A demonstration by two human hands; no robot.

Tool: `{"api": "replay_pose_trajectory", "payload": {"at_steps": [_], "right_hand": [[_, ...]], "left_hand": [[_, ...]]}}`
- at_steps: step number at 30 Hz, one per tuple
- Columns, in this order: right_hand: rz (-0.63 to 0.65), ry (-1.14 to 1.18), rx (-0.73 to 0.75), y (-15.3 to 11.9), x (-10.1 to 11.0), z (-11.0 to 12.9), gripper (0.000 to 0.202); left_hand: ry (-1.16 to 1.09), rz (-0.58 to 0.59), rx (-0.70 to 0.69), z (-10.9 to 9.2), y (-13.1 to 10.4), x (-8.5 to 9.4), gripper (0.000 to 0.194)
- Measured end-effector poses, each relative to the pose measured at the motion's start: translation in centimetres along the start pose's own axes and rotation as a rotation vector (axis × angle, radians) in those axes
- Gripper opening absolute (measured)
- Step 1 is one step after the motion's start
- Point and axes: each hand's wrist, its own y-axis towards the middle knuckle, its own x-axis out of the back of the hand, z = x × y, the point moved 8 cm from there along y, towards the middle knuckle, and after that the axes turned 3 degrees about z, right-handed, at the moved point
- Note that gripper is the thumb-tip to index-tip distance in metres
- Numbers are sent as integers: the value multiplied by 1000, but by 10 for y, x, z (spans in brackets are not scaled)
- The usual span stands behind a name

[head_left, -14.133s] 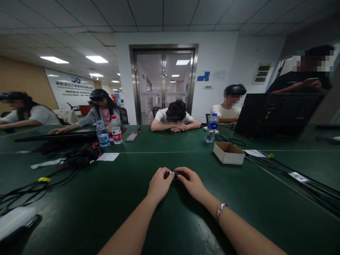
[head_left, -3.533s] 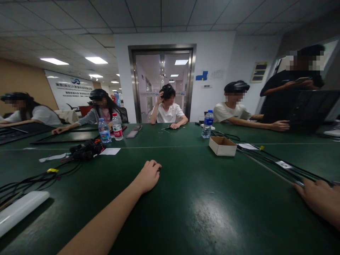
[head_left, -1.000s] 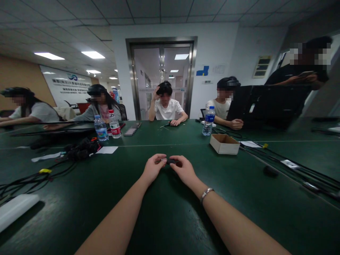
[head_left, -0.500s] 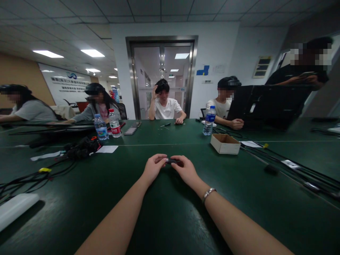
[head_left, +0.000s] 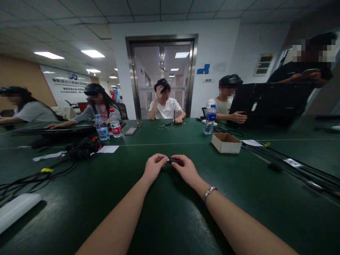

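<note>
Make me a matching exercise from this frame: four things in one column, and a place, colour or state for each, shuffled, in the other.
Things
1. small dark object
2. bracelet
3. box
4. red-capped bottle

Places, colours, states
A. open at the top
B. upright beside a blue-capped bottle
C. between the fingers of the left hand and the right hand
D. silver-coloured

Right pairs: 1-C, 2-D, 3-A, 4-B
</note>
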Motion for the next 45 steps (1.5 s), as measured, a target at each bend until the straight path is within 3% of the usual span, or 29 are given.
{"api": "replay_pose_trajectory", "payload": {"at_steps": [15, 24, 45], "right_hand": [[18, -24, 47, 0, -3, 1, 25], [18, -43, 33, 2, -2, -4, 26], [62, -25, -38, 2, -3, -6, 27]], "left_hand": [[32, -31, -3, -7, -3, 1, 33], [9, 6, -56, -10, -3, 0, 23], [-148, 129, -64, -6, -2, -8, 30]]}}
